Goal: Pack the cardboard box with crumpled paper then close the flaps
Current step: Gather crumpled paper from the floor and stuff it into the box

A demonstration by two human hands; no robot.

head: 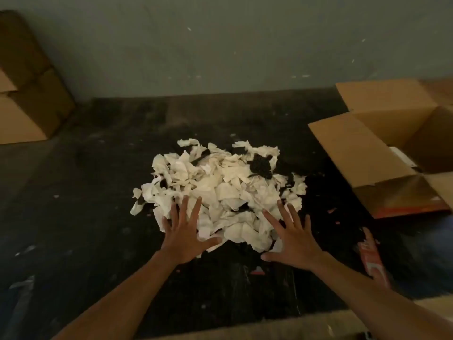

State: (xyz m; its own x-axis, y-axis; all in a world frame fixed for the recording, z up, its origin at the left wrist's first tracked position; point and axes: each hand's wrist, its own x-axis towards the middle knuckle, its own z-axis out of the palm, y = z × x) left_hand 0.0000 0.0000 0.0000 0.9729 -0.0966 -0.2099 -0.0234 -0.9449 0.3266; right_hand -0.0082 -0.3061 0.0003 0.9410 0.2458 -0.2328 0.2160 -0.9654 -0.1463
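A heap of white crumpled paper pieces [220,190] lies on the dark floor mat in the middle of the view. My left hand [182,233] is spread flat over the heap's near left edge, fingers apart. My right hand [291,239] is spread over the near right edge, also with fingers apart. Neither hand holds anything. An open cardboard box [362,153] stands at the right with its flaps folded outward; its inside looks mostly hollow, with a white strip near the bottom.
Stacked closed cardboard boxes [27,99] stand at the far left against the grey wall. A red and white strip [372,261] lies on the floor near my right forearm. A tan cardboard edge [269,327] runs along the bottom. Small paper scraps dot the mat.
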